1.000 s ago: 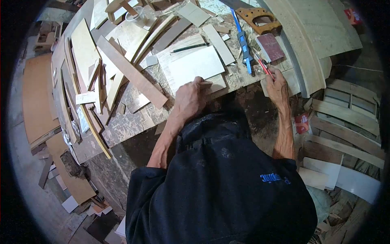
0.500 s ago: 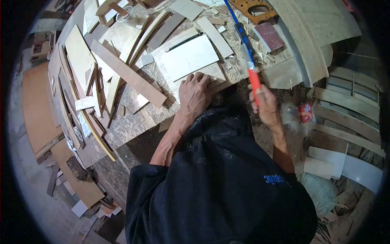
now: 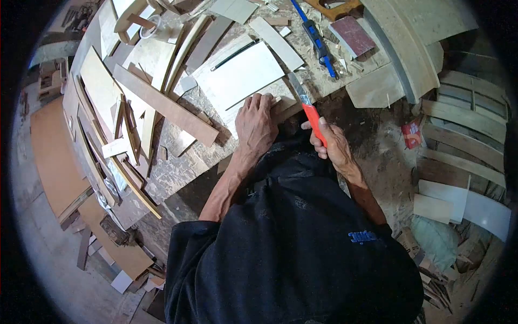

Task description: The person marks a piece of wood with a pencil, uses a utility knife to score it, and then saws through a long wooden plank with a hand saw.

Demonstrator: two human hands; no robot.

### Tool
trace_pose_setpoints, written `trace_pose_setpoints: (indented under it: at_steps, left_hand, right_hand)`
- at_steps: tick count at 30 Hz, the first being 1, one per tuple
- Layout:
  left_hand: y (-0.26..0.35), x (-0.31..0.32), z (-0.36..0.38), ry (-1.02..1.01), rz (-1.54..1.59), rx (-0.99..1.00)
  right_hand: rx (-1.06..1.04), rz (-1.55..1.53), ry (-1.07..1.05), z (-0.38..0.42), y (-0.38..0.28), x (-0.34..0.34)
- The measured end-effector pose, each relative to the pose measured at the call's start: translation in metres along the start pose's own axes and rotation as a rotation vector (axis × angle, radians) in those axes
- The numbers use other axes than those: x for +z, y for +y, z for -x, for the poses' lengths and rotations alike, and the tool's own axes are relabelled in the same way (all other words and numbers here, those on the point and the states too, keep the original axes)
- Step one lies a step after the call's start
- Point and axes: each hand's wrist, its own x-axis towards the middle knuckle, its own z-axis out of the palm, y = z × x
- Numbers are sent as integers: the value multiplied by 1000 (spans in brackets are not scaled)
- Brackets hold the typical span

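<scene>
My right hand (image 3: 333,144) is wrapped round the red handle of a utility knife (image 3: 312,117). Its metal blade points up and left toward the bench edge. Curled fingers of my left hand (image 3: 256,121) press down at the near edge of a pale wooden board (image 3: 286,92). A small piece of wood (image 3: 275,101) sticks out beside the left thumb, partly hidden by the hand. Just beyond the left knuckles lies a white rectangular panel (image 3: 243,74), with a dark pencil (image 3: 235,54) along its far edge.
A long blue tool (image 3: 318,46) and a dark red block (image 3: 353,36) lie on the workbench (image 3: 186,167). Wood strips and offcuts crowd its left side, including a brown plank (image 3: 167,105). Curved wooden pieces (image 3: 469,137) stand low on the right, near a red packet (image 3: 411,135).
My right hand has brought the knife left and slightly down, nearer my left hand. The blade has moved away from the blue tool. My left hand stays at the board's edge.
</scene>
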Motion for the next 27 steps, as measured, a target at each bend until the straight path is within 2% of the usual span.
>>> trace_pose_setpoints:
  at_steps: [16, 19, 22, 26, 27]
  left_hand:
    - [3, -2, -1, -25, 1, 40]
    - [6, -7, -6, -103, 48, -116]
    - [5, -12, -12, -35, 317, -296]
    - [-4, -19, -14, -94, 637, -190]
    - [-3, -31, -14, -329, 770, -281]
  right_hand:
    - [-114, 47, 65, -2, 12, -1]
    - [-124, 10, 72, 1, 3, -1]
    - [-186, -13, 110, -5, 0, -1]
    - [-319, 146, 224, -17, 0, -1]
    - [-369, 172, 232, -21, 2, 2]
